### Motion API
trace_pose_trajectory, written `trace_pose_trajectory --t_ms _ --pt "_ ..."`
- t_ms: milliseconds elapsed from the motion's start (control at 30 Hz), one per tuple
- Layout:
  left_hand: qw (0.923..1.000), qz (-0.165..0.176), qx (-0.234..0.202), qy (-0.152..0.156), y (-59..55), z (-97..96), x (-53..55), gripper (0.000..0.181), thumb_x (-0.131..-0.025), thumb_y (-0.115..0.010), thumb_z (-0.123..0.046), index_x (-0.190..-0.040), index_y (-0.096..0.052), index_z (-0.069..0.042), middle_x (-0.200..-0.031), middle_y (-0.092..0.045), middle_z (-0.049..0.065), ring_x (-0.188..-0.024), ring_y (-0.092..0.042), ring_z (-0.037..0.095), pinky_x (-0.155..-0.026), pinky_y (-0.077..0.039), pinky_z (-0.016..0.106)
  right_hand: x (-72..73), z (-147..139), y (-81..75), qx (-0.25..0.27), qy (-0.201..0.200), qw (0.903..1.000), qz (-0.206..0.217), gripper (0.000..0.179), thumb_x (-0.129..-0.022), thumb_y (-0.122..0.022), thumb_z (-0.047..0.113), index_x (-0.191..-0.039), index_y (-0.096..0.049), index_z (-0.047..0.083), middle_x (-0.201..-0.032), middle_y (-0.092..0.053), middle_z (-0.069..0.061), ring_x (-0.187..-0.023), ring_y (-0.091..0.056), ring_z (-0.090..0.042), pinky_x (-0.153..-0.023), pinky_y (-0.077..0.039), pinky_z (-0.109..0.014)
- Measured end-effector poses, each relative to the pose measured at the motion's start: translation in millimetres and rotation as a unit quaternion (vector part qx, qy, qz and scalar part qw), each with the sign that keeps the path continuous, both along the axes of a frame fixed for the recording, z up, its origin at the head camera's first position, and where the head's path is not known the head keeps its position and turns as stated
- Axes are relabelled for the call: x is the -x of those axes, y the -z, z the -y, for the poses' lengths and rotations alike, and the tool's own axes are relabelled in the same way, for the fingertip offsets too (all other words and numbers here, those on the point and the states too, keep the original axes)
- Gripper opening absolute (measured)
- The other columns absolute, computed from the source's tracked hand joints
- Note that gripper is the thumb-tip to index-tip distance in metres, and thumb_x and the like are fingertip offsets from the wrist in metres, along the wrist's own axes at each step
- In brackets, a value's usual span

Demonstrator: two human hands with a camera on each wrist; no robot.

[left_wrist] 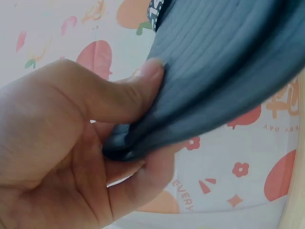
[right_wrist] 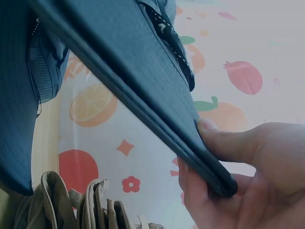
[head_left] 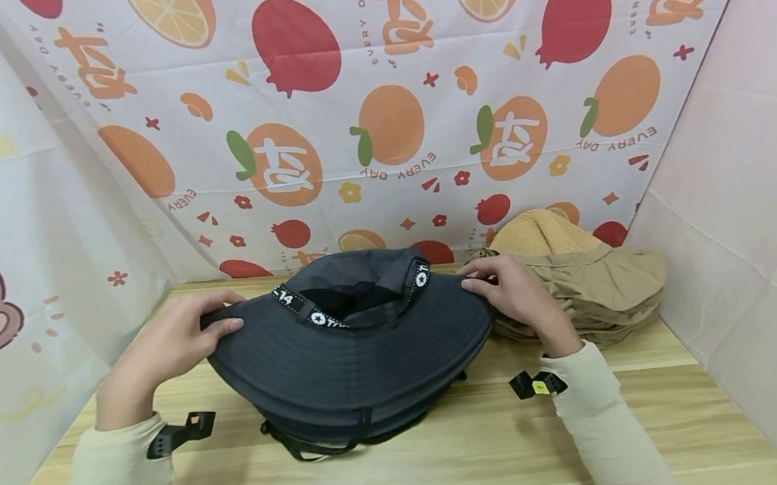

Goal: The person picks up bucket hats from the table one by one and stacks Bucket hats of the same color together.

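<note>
A dark navy wide-brimmed bucket hat (head_left: 356,359) is held up before me, its brim spread wide and its crown opening facing me. Black tape with white lettering lines that opening. My left hand (head_left: 180,339) pinches the brim's left end, thumb on top and fingers beneath, as the left wrist view shows on the brim (left_wrist: 214,71). At the other end my right hand (head_left: 512,290) pinches the brim between thumb and fingers. Several brim layers lie together, so more than one hat may be in this stack. A black cord (head_left: 329,451) hangs below the brim.
Several khaki hats (head_left: 610,278) lie stacked at the back right, with a tan woven crown (head_left: 542,234) on top. A fruit-patterned cloth (head_left: 374,61) stands behind, and white cloth walls flank both sides of the wooden table (head_left: 447,466).
</note>
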State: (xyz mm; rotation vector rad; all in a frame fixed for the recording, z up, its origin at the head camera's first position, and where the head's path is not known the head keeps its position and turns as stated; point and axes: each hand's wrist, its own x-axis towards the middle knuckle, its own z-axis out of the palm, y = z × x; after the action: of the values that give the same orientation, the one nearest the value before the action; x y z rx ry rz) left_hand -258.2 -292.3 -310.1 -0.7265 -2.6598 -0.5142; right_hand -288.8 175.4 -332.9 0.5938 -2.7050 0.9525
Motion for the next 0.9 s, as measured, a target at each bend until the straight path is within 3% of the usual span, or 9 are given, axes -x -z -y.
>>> trace_pose_trajectory --t_ms 100,233,367,500,667,833,900 --pt "0.9996 -0.027 -0.007 0.002 1.5 2.3 2.1 0.024 -0.082 -0.084 -0.004 -0.106 -0.077 -0.008 -0.096 -0.076 0.003 -0.083 -0.062 0.013 -0.073 -0.046 0.018 -0.2 -1.0 -0.6 0.0 -0.005 1.0 0.007 0.024 -0.1 -0.068 0.016 -0.123 -0.076 0.011 -0.111 -0.076 -0.014 -0.099 -0.072 -0.03 -0.087 -0.057 -0.046" --pt "0.9997 -0.023 -0.005 -0.009 2.7 5.1 3.8 0.024 -0.084 -0.082 -0.004 -0.107 -0.077 -0.006 -0.098 -0.076 0.007 -0.086 -0.063 0.016 -0.075 -0.046 0.018 -2.0 -3.6 -2.1 0.0 -0.019 0.9993 0.031 0.031 -0.099 -0.069 0.011 -0.13 -0.072 0.009 -0.114 -0.074 -0.016 -0.099 -0.071 -0.03 -0.081 -0.058 -0.041" --pt "0.9997 -0.022 -0.005 -0.013 4.3 7.5 6.0 0.024 -0.084 -0.083 -0.005 -0.107 -0.077 -0.007 -0.1 -0.077 0.007 -0.088 -0.063 0.017 -0.076 -0.044 0.015 -3.9 -5.4 -3.3 0.005 -0.021 0.9986 0.049 0.033 -0.097 -0.069 0.006 -0.13 -0.072 0.009 -0.125 -0.071 -0.016 -0.109 -0.068 -0.032 -0.087 -0.057 -0.044" --pt "0.9993 -0.024 -0.021 -0.021 6.1 8.6 8.2 0.022 -0.084 -0.085 -0.011 -0.106 -0.079 -0.012 -0.102 -0.077 0.008 -0.09 -0.063 0.011 -0.077 -0.043 0.011 -4.1 -4.6 -4.0 0.007 -0.01 0.999 0.043 0.026 -0.097 -0.068 0.005 -0.121 -0.077 0.01 -0.122 -0.074 -0.014 -0.11 -0.068 -0.032 -0.089 -0.056 -0.046" --pt "0.9984 -0.025 -0.037 -0.036 7.1 7.9 9.1 0.022 -0.084 -0.086 -0.015 -0.105 -0.08 -0.015 -0.1 -0.078 0.008 -0.088 -0.061 0.003 -0.074 -0.043 0.011 -2.8 -3.0 -3.6 -0.007 0.0 0.9997 0.024 0.023 -0.096 -0.07 0.005 -0.116 -0.08 0.01 -0.113 -0.078 -0.013 -0.096 -0.071 -0.026 -0.081 -0.055 -0.038" --pt "0.9994 -0.011 -0.029 -0.012 5.8 7.6 7.8 0.026 -0.082 -0.085 -0.004 -0.106 -0.08 -0.01 -0.098 -0.078 0.007 -0.083 -0.059 -0.001 -0.07 -0.048 0.017 -0.2 -1.6 -0.8 -0.03 0.007 0.9994 0.015 0.022 -0.095 -0.071 0.006 -0.115 -0.08 0.009 -0.108 -0.079 -0.013 -0.074 -0.06 -0.018 -0.069 -0.047 -0.029" --pt "0.9998 0.001 -0.022 -0.004 5.1 7.8 7.1 0.03 -0.08 -0.084 0.001 -0.108 -0.08 -0.008 -0.099 -0.079 0.008 -0.084 -0.063 0.005 -0.07 -0.05 0.022 0.9 -0.9 0.8 -0.044 0.013 0.9989 0.01 0.022 -0.095 -0.071 0.006 -0.115 -0.08 0.01 -0.108 -0.079 -0.013 -0.066 -0.053 -0.016 -0.064 -0.043 -0.028"
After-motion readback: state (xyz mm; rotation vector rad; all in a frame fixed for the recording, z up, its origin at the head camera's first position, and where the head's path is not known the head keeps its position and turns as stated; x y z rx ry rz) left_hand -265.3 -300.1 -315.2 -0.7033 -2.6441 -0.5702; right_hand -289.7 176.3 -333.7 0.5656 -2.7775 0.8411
